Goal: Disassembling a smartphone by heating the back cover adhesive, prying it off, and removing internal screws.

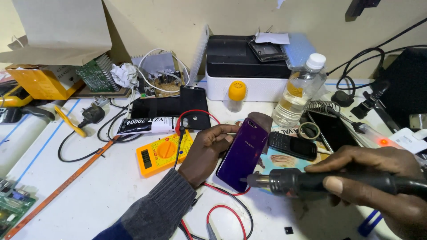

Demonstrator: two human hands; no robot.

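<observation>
While my left hand (209,149) grips the slick, fragile purple phone (243,153) by its edges, my right hand (378,178) clasps the hot-air tool (289,181).

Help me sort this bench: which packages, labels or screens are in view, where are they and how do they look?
Adhesive tube: behind the multimeter, lying flat, black and white.
Multimeter: left of the left hand, orange-yellow, small grey screen.
Keypad phone: right of the purple phone, black, dark screen.
Cardboard box: far left, yellow.
Bottle: centre right, clear, yellowish label.
</observation>
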